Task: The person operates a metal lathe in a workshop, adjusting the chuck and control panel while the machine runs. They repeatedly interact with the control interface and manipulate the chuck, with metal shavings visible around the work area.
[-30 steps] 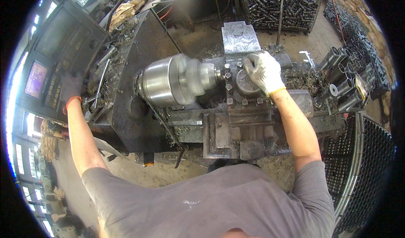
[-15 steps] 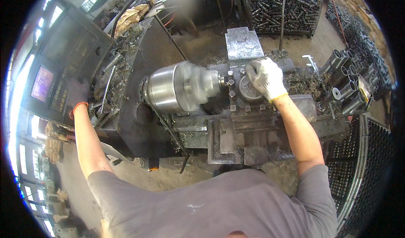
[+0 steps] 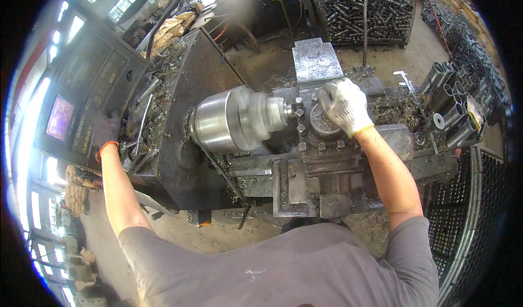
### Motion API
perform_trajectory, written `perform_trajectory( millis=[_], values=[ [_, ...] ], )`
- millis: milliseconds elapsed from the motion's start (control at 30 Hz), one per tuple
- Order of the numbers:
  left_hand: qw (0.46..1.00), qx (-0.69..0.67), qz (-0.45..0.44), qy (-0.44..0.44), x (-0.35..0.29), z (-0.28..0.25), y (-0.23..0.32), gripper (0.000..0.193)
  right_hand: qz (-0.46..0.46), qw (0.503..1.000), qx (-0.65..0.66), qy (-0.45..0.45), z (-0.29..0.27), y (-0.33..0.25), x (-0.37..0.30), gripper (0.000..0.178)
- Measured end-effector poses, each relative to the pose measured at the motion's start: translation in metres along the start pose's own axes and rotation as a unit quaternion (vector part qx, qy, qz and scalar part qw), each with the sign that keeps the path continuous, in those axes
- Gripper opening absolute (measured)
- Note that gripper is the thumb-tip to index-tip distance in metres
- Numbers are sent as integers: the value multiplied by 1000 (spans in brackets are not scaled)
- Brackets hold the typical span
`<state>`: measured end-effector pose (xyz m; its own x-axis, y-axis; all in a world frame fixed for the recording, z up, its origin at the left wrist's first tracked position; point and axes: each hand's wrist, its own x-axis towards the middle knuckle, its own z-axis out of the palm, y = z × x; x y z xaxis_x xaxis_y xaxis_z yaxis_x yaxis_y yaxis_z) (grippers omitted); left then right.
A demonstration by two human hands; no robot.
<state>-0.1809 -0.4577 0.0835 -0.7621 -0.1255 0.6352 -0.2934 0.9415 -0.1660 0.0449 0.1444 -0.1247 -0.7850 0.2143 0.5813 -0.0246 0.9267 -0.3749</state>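
My right hand (image 3: 345, 104), in a white glove with a yellow cuff, is closed at the right side of the lathe's round tool post top (image 3: 322, 123). Its fingers curl under, so whatever they grip is hidden. My left hand (image 3: 108, 128), in a dark glove with an orange cuff, is at the lower part of the control panel (image 3: 81, 108), beside its buttons. Its fingers are too dark and smeared to read. Between my arms the lathe chuck (image 3: 231, 120) has blurred jaws, as if spinning. A short metal workpiece (image 3: 287, 111) shows at its right end, close to the tool post bolts.
A wrench (image 3: 143, 119) lies among metal chips on the headstock. Steel tubes (image 3: 452, 102) stand at the right end, near a caliper (image 3: 405, 81). A wire bin (image 3: 368, 14) of metal parts stands behind. Dark mesh crates (image 3: 463, 209) are at the lower right.
The whole view has shifted slightly, so the machine sits a little lower and farther right. Both hands keep their places at the panel and the tool post.
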Motion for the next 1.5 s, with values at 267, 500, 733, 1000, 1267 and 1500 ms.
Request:
perform_trajectory(
  millis=[267,500,733,1000,1267,1500],
  values=[
    [999,20,-16,-31,-11,-18,11,73,-14,1000,9,21,2,1,-1,30],
    [1000,8,-9,-22,-6,-12,7,67,-15,1000,3,22,4,3,0,30],
    [1000,13,-13,-12,-8,-11,8,73,-13,1000,-13,25,6,3,-1,30],
    [999,28,-16,2,-4,-2,2,76,-12,1000,1,17,4,3,-1,28],
    [1000,4,-8,-17,-7,-10,6,72,-8,1000,-6,20,3,0,-1,27],
    [998,26,-28,-47,-9,-18,13,63,-15,999,-2,30,2,0,-1,28]
  ],
)
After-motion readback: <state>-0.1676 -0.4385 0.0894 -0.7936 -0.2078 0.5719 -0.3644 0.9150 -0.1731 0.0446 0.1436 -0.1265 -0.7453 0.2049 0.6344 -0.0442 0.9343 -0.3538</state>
